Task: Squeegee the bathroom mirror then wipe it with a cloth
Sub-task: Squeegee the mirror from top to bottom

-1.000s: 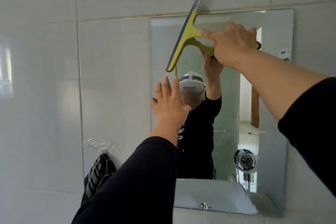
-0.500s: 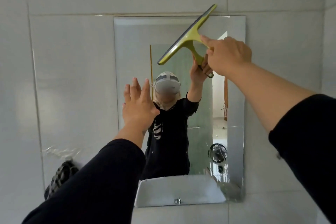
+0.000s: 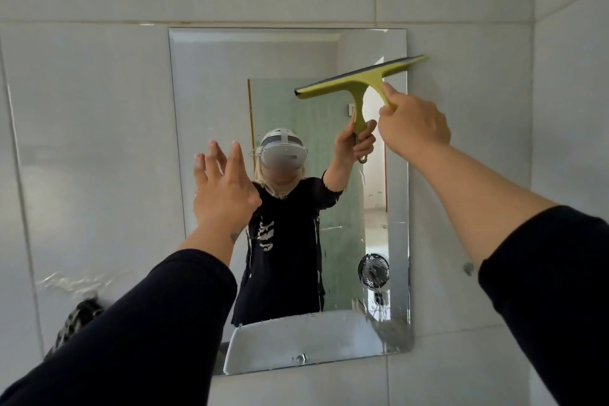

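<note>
A frameless rectangular mirror [image 3: 211,82] hangs on a grey tiled wall, with water streaks and drops in its lower right part. My right hand [image 3: 413,123] is shut on the handle of a yellow-green squeegee [image 3: 356,79]. Its dark rubber blade lies almost level against the mirror's upper right, its right end past the mirror's edge. My left hand [image 3: 222,189] is raised near the mirror's left side, fingers spread, holding nothing. A dark checked cloth [image 3: 77,316] hangs on the wall at the lower left, partly hidden by my left sleeve.
Grey wall tiles [image 3: 89,142] surround the mirror, and a wall corner runs down the right side. The mirror reflects a person in dark clothes, a white basin, a small fan and a doorway. A small fixing [image 3: 468,269] sits on the tile right of the mirror.
The squeegee has turned from steeply tilted to almost level and shifted right and down on the mirror. The view has swung left, bringing the mirror to the centre. My left hand stays raised and open.
</note>
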Tool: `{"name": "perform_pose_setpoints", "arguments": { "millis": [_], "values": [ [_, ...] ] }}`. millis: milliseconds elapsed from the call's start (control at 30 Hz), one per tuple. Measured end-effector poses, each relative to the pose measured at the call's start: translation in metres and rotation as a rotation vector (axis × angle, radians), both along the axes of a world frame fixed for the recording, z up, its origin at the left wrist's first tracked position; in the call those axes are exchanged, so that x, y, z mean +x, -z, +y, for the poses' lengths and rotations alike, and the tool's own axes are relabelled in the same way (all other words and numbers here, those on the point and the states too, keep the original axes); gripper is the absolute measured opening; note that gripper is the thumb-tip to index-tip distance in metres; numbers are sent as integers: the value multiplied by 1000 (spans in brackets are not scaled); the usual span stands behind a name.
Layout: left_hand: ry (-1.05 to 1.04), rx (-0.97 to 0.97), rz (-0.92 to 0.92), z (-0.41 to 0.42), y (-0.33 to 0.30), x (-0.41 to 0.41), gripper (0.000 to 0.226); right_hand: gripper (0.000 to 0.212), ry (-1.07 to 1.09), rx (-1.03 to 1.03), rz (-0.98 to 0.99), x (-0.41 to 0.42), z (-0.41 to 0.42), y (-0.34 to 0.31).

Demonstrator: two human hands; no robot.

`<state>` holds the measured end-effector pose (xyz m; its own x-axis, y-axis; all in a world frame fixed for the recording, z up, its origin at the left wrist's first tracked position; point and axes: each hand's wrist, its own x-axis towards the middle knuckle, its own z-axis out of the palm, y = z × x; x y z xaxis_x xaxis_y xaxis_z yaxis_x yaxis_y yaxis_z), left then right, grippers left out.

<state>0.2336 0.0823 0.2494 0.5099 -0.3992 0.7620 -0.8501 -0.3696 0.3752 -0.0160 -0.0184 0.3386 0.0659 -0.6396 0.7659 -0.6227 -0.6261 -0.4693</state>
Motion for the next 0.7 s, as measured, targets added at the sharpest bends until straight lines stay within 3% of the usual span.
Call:
{"name": "perform_pose_setpoints", "arguments": {
  "millis": [200, 400, 700],
  "values": [
    [-4, 6, -6, 1, 1, 0, 95, 51, -194, 153, -343, 28, 16, 28],
    [-11, 22, -5, 5, -2, -2, 93, 52, -294, 212, -503, 70, 36, 45],
    [40, 63, 19, 15, -9, -6, 90, 53, -393, 218, -594, 118, 58, 58]
  ]
}}
